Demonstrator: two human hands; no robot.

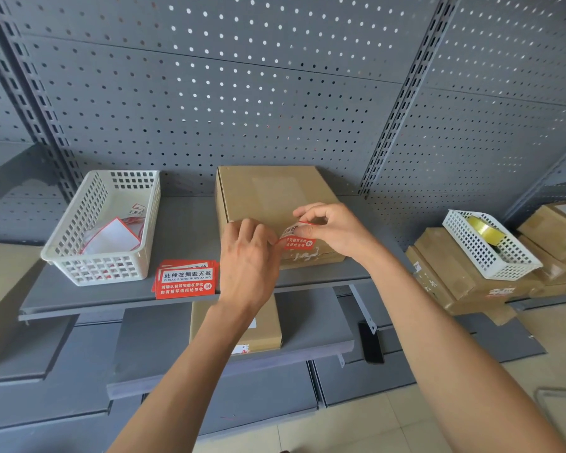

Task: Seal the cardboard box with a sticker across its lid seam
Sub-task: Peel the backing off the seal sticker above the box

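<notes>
While both hands are working at the near front edge of the cardboard box (275, 207), the box itself is lying flat on the grey shelf (183, 230), lid closed, against the pegboard back panel (242, 93). The left hand (247, 253) is curling its fingers onto the left end of a red-and-white sticker (296, 238), and the right hand (332, 228) is pinching the sticker's upper right part between thumb and fingers. The sticker is sitting bent over the box's front top edge; whether it is fully stuck down cannot be told. A stack of matching stickers (185, 282) is lying just left of the box, beside a white basket (102, 230) holding peeled backing sheets. A second white basket (490, 246) with a tape roll (484, 232) is resting on stacked boxes (455, 273) to the right.
</notes>
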